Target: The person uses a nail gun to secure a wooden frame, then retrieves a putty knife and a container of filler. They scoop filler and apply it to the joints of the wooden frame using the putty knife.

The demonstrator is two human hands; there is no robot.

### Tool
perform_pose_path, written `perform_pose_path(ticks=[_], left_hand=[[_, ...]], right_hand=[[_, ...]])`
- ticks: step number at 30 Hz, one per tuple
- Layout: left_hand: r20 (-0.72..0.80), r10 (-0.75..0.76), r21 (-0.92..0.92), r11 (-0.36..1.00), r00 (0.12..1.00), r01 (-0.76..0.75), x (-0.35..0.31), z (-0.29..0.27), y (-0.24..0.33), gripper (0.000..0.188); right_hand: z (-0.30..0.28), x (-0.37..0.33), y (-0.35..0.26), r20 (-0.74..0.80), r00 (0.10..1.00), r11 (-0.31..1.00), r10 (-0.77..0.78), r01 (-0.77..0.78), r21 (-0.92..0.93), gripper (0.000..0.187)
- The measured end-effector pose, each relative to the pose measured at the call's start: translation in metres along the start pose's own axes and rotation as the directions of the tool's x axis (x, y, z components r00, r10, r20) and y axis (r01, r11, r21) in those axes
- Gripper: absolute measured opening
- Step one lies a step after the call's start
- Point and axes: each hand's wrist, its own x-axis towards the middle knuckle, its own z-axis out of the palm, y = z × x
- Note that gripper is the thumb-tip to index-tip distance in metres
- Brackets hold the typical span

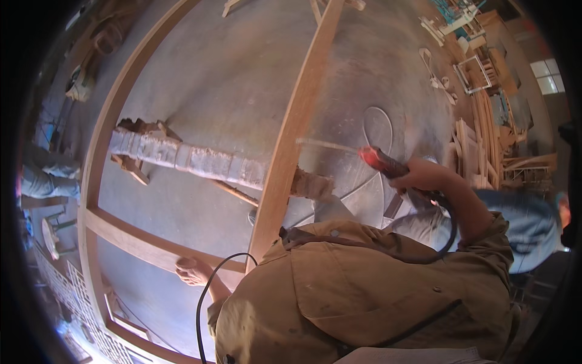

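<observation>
Hands (427, 175) touch a squared wooden crossbar (139, 241) — and grip a thin-nosed red tool (382, 161).

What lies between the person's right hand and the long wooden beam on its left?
The red tool in the right hand, its thin nozzle pointing at the wooden beam; the head view shows this.

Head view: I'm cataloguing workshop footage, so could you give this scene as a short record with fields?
Left hand: at the crossbar of a wooden frame
Right hand: holding a red-and-dark tool, its long thin nozzle pointing toward the frame
Under frame: long pale-covered beam
On floor: looped pale hose or cord
Right background: stacked timber
</observation>
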Motion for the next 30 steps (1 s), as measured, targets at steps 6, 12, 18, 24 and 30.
perform_pose_path(ticks=[6, 12, 18, 24, 30], left_hand=[[0.132, 0.605, -0.214, 0.791, 0.785, -0.573, -0.108, -0.034, 0.149, 0.053], [0.342, 0.555, -0.071, 0.82, 0.758, -0.568, -0.204, -0.015, 0.253, 0.083], [0.447, 0.218, 0.255, 0.899, 0.867, -0.357, -0.219, -0.013, 0.3, 0.094], [0.609, -0.012, 0.377, 0.884, 0.793, -0.276, -0.215, -0.028, 0.33, 0.091], [0.569, 0.032, 0.399, 0.863, 0.822, -0.31, -0.222, 0.001, 0.352, 0.078]], right_hand=[[-0.06, 0.026, 0.049, -0.012, 0.999, 0.993, -0.053, 0.054, 0.107, 0.036], [-0.134, 0.126, 0.102, -0.122, 0.947, 0.938, -0.296, 0.313, 0.151, 0.04], [-0.204, 0.171, 0.17, -0.076, 0.942, 0.898, -0.328, 0.336, 0.283, 0.041], [-0.254, 0.185, 0.185, 0.007, 0.936, 0.892, -0.351, 0.332, 0.308, 0.038], [-0.289, 0.207, 0.157, 0.068, 0.931, 0.929, -0.358, 0.348, 0.123, 0.036]])
